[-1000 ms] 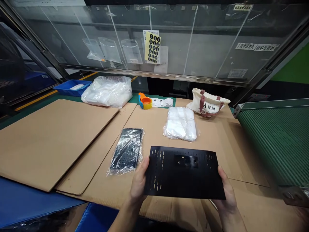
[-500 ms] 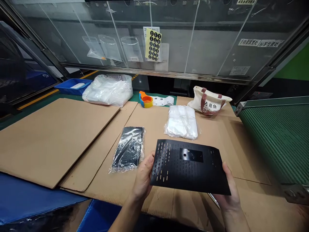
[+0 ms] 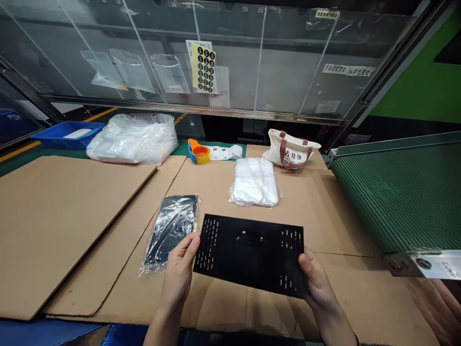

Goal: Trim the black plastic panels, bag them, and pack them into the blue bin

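A flat black panel (image 3: 252, 254) with rows of small slots is held up over the cardboard. My left hand (image 3: 182, 264) grips its left edge, thumb on the face. At the right edge, my right hand (image 3: 319, 281) pinches it the same way. Just beyond my left hand lies a black piece in a clear plastic wrapper (image 3: 175, 228). Behind the panel rests a stack of clear bags (image 3: 254, 182).
Cardboard sheets (image 3: 72, 216) cover the left. Along the back are a blue tray (image 3: 54, 134), a bulky plastic bag (image 3: 133, 139), an orange tape dispenser (image 3: 200, 153) with labels, and a cloth bag (image 3: 291, 149). A green conveyor (image 3: 406, 192) runs at the right.
The view has shifted, so most things sit further left, while the conveyor shows more. The panel has turned in my hands; the dark rectangle on its face no longer shows clearly, and more slots show at right.
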`<state>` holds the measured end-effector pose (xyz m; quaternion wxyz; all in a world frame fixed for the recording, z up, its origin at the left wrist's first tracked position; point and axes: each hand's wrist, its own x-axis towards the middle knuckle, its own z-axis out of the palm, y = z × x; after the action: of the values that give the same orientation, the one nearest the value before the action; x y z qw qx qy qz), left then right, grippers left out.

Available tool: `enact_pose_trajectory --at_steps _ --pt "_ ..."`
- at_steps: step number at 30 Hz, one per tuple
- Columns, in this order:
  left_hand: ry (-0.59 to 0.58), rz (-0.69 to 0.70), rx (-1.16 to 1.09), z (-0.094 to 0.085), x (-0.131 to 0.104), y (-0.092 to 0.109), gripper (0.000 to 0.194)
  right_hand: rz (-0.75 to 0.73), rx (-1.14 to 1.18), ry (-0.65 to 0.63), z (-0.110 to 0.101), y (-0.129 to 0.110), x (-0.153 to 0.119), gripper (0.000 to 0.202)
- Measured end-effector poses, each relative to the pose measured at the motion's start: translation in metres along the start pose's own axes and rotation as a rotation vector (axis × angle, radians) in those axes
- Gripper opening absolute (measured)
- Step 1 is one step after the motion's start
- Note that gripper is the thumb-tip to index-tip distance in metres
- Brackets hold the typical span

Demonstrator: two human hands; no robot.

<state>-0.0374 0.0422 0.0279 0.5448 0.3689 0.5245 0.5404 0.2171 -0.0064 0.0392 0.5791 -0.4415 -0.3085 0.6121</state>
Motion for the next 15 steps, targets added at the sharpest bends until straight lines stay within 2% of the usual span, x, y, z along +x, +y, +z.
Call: enact_pose_trajectory --at_steps 2,4,6,8,11,13,15 --pt "0.047 0.099 0.121 -0.004 0.001 -0.003 0.041 -0.116 -0.270 -0.067 0.001 -0.001 0.000 0.031" --pt "0.042 0.192 0.147 -0.003 -0.002 -0.003 0.050 -0.358 -0.563 -0.173 0.001 -0.002 -0.002 0.019" --pt "0.007 0.214 0.034 0.002 -0.008 -0.002 0.059 -0.646 -0.793 -0.211 0.001 0.000 -0.005 0.034" --pt "-0.009 0.196 -0.110 0.011 -0.014 0.001 0.058 -0.830 -0.957 -0.104 0.002 0.004 -0.008 0.048" --pt "0.015 0.224 -0.206 0.024 -0.024 0.003 0.053 -0.845 -1.081 0.120 0.006 0.013 -0.011 0.065" --pt "0.054 0.266 -0.213 0.030 -0.028 0.000 0.052 -0.810 -1.056 0.184 0.008 0.017 -0.012 0.078" --pt "0.078 0.292 -0.203 0.033 -0.031 -0.004 0.053 -0.765 -0.995 0.191 0.008 0.019 -0.011 0.085"
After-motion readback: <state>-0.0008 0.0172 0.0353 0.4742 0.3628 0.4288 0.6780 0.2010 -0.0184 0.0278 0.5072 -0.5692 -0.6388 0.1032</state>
